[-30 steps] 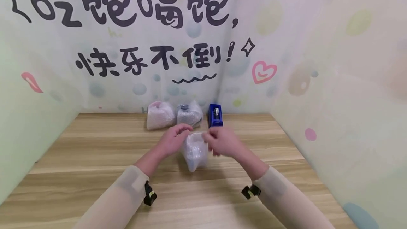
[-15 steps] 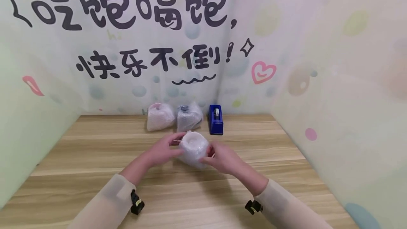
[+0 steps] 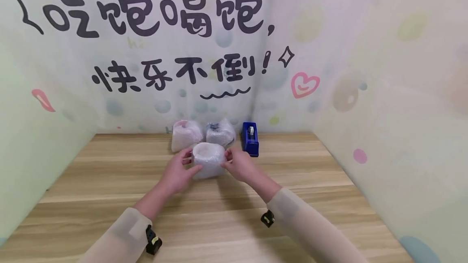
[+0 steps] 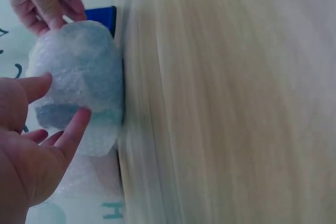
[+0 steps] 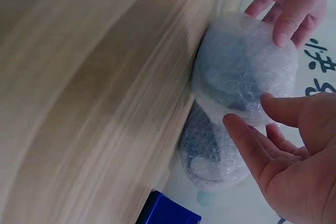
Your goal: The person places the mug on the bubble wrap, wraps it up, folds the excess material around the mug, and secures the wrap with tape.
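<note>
A bubble-wrapped bundle (image 3: 209, 161) with a pale round end facing up stands upright between my hands. Whether its base touches the table is unclear. My left hand (image 3: 178, 173) holds its left side, thumb in front and fingers toward the back. On the opposite side, my right hand (image 3: 241, 164) holds it with thumb and fingertips. Through the film, the left wrist view shows a bluish-grey body (image 4: 79, 66); the wrapped object's kind is hidden. Close behind are a pinkish wrapped bundle (image 3: 186, 136) and another with dark parts (image 3: 220, 132), both partly covered.
A blue tape dispenser (image 3: 250, 143) with a small roll stands right of the rear bundles, near my right hand. The wood-grain table (image 3: 219, 222) meets a printed back wall (image 3: 153, 108). A side wall (image 3: 395, 133) borders it on the right.
Both hands have turned the bundle so its round end faces up, and shifted it left and toward the back row. Both rear bundles and the dispenser stay put.
</note>
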`<control>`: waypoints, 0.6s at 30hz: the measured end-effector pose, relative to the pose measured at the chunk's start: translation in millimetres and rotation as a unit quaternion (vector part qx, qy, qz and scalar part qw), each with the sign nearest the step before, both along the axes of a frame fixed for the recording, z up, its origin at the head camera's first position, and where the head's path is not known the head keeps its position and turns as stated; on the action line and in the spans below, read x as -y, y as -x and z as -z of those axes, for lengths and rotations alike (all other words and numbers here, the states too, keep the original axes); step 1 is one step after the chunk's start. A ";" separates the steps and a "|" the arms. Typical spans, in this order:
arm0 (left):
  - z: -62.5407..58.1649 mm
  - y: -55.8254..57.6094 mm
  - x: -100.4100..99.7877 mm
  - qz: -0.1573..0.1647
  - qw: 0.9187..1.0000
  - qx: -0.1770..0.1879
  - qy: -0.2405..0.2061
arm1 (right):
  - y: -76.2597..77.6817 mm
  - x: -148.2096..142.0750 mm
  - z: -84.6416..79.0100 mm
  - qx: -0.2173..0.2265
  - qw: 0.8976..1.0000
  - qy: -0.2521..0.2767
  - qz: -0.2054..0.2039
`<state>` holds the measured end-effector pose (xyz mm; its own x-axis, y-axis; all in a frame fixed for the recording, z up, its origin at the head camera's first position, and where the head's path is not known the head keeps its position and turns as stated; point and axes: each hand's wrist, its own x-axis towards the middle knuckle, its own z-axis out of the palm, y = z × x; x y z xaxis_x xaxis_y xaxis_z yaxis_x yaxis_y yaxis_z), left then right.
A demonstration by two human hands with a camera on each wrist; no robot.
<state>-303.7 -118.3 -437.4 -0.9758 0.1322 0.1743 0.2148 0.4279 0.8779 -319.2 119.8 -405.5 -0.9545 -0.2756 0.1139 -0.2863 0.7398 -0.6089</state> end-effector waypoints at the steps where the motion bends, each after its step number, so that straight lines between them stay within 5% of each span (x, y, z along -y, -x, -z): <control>1: 0.8 3.0 1.4 -0.007 1.000 -0.003 0.005 | 4.1 3.6 0.7 -0.005 1.000 -0.002 0.003; 11: 4.5 32.4 4.9 -0.027 1.000 -0.002 0.009 | 30.5 15.4 4.8 -0.029 0.998 -0.023 0.047; 18: 4.6 34.2 8.9 -0.007 1.000 0.014 -0.001 | 32.8 9.4 9.8 -0.035 0.999 -0.012 0.019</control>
